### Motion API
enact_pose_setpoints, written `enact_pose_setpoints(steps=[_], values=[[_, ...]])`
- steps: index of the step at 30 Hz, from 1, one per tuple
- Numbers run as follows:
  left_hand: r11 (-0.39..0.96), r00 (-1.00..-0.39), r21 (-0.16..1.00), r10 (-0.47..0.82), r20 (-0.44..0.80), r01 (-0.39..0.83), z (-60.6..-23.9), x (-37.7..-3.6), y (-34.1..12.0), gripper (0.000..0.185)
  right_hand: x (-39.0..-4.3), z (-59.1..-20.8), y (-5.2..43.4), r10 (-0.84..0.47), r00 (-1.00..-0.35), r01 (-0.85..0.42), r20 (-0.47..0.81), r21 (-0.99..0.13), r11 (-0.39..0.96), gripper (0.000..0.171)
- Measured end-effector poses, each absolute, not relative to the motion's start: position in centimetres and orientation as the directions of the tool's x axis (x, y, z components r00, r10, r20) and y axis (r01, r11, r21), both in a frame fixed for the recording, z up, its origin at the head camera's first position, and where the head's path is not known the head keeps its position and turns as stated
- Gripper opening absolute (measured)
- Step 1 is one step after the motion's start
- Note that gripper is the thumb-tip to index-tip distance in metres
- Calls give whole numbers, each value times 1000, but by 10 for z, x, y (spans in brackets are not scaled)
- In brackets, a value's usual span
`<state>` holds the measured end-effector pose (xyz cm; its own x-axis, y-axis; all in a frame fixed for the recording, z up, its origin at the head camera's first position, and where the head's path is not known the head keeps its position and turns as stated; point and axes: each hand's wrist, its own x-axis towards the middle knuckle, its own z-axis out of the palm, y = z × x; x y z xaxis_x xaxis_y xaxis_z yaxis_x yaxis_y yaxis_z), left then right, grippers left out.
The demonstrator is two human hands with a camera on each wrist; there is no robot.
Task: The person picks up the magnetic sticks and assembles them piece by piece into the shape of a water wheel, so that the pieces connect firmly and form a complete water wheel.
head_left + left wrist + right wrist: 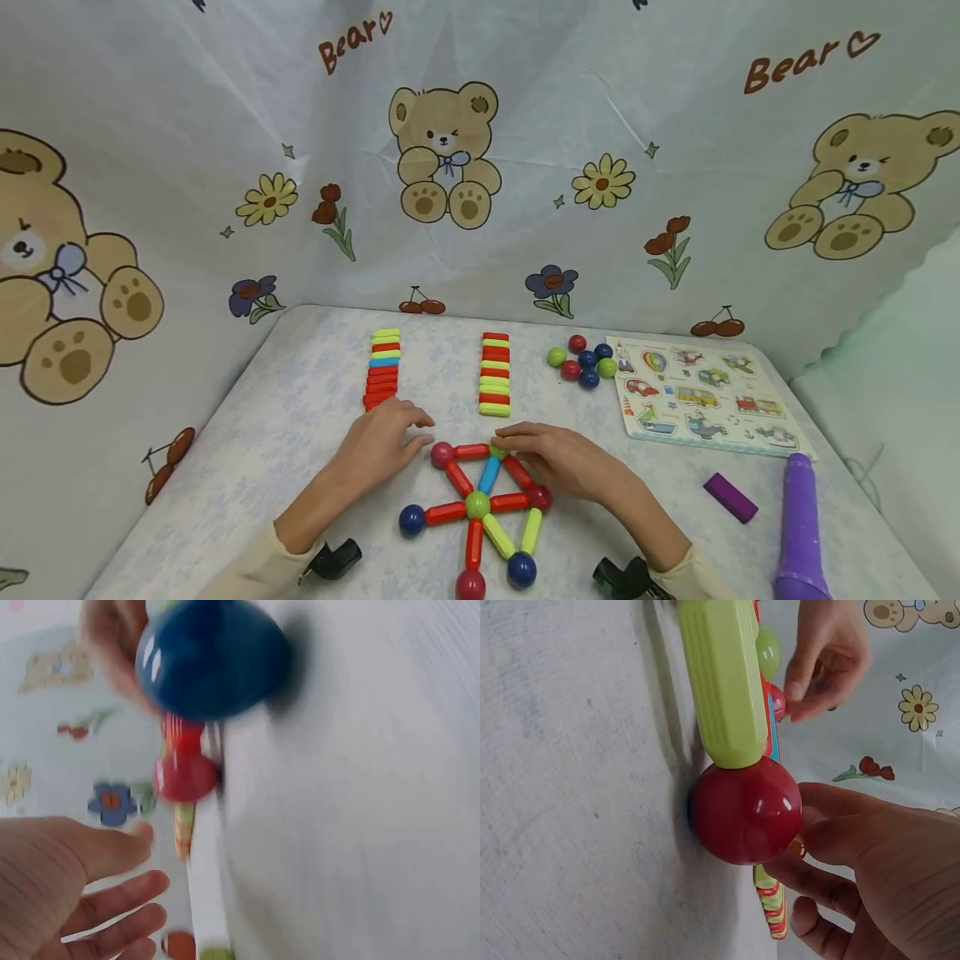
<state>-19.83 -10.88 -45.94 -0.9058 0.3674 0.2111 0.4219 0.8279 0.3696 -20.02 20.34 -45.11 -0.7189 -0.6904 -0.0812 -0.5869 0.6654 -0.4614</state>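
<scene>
A flat figure of magnetic rods and balls (477,504) lies on the table in front of me. My left hand (416,435) rests on the table with relaxed fingers just left of the pink ball (442,454) and holds nothing; the left wrist view shows its fingers (112,900) spread. My right hand (504,442) pinches the small green ball (497,451) at the figure's top, and its palm lies over a red rod beside the dark red ball (538,498). In the right wrist view, that dark red ball (746,810) and a lime rod (720,675) are close, with my curled right fingers (817,877) behind them.
Two rows of spare rods (383,371) (495,375) lie further back. A cluster of loose balls (585,364) sits beside a vehicle puzzle board (705,396) at the right. A purple block (730,497) and a purple tube (799,525) lie at the near right. Bear-print cloth walls surround the table.
</scene>
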Motion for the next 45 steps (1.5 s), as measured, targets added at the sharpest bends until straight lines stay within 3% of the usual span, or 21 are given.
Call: enact_pose_setpoints(steps=[7,10,17,27,31,36,45], values=[[898,-903,203,329,276,390,-461,-196,-145,27,-204,-447,208,-634,-772,-551,-38,-456,699,34],[904,-908,190,329,261,382,-462,-195,-149,29,-204,-448,210,-609,-793,-539,-15,-449,713,29],[891,-932,291,295,212,348,-464,-191,-143,29,-204,-449,214,-556,-831,-483,-21,-468,740,21],[910,-969,331,224,109,248,-459,-188,-133,25,-206,-445,219,-570,-819,-459,-68,-519,721,19],[881,-978,424,200,67,209,-456,-188,-123,22,-207,-445,219,-569,-819,-450,-73,-532,717,18],[815,-970,540,244,13,212,-448,-185,-108,24,-207,-445,218,-573,-816,-444,-81,-546,710,16],[740,-935,615,354,-13,271,-449,-178,-97,24,-208,-444,217,-591,-803,-452,-83,-562,692,15]])
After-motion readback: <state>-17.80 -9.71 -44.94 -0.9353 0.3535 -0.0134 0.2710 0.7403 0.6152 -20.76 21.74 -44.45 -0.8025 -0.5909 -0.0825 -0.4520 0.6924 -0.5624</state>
